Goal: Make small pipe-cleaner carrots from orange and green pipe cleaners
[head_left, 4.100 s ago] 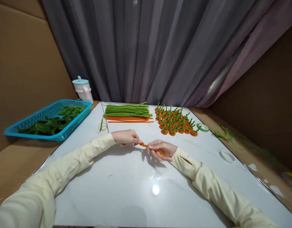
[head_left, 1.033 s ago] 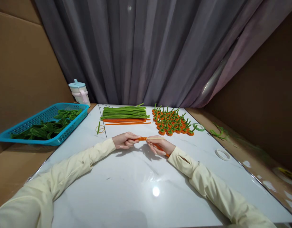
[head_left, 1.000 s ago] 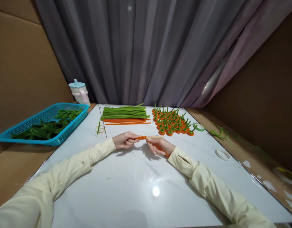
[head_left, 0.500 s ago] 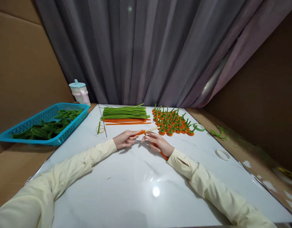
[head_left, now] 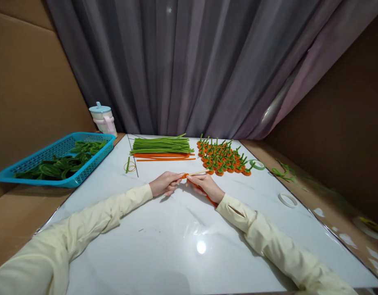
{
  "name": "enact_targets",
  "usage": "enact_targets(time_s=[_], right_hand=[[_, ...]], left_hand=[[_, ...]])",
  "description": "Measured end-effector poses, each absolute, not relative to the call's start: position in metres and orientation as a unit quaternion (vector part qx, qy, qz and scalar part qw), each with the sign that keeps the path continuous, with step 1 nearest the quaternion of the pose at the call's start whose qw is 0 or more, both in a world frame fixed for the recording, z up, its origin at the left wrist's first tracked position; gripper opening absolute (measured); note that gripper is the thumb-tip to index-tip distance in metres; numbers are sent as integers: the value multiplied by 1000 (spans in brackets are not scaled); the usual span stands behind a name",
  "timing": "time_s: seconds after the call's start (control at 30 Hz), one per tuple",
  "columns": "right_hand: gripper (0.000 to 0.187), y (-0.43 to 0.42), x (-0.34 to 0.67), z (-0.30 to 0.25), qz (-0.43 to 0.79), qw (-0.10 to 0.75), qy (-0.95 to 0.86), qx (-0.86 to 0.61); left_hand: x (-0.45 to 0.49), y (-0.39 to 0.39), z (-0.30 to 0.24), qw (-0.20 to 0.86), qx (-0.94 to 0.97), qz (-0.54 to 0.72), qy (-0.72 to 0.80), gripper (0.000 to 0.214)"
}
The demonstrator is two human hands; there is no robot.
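Observation:
My left hand (head_left: 166, 182) and my right hand (head_left: 204, 184) meet over the middle of the white table (head_left: 164, 241). Between them is an orange pipe cleaner (head_left: 185, 175) coiled round a thin wooden stick (head_left: 198, 173). The left fingers pinch the coiled end. My right hand is closed on the stick, and the loose orange tail (head_left: 211, 200) runs under its palm toward the wrist. Both arms wear cream sleeves.
At the back lie a bundle of green pipe cleaners (head_left: 161, 145) with orange ones (head_left: 162, 156) beside it, and several small orange-and-green pieces (head_left: 223, 159). A blue basket (head_left: 58, 159) of green loops sits left, by a lidded cup (head_left: 102, 118). Tape rings (head_left: 256, 164) (head_left: 286, 200) lie right.
Over four seconds the straight orange pipe cleaner has become a short coil on the stick. In the last second my hands drew closer together and the stick tilted up to the right.

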State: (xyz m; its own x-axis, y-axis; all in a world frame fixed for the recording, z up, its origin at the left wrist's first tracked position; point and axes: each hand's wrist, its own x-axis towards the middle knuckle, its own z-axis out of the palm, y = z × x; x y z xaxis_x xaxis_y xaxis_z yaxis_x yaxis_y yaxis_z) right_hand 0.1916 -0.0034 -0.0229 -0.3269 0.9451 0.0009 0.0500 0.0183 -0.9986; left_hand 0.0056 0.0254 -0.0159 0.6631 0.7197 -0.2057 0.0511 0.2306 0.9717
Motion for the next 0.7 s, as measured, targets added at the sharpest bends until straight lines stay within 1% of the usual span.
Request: enact_targets(time_s=[0.17, 0.3, 0.4, 0.53, 0.7], right_hand=[[35, -2, 191, -22, 576, 381, -593, -414], [30, -1, 188, -20, 602, 364, -585, -403], [29, 0, 188, -19, 618, 357, -578, -395], [29, 1, 190, -19, 639, 342, -576, -379], [25, 5, 201, -20, 678, 310, -565, -353]], left_hand=[[8, 23, -21, 620, 636, 271, 372, 41], [6, 27, -21, 533, 675, 306, 407, 37], [4, 31, -19, 496, 692, 308, 425, 37], [2, 36, -18, 491, 698, 286, 435, 40], [-1, 41, -12, 561, 680, 208, 423, 43]])
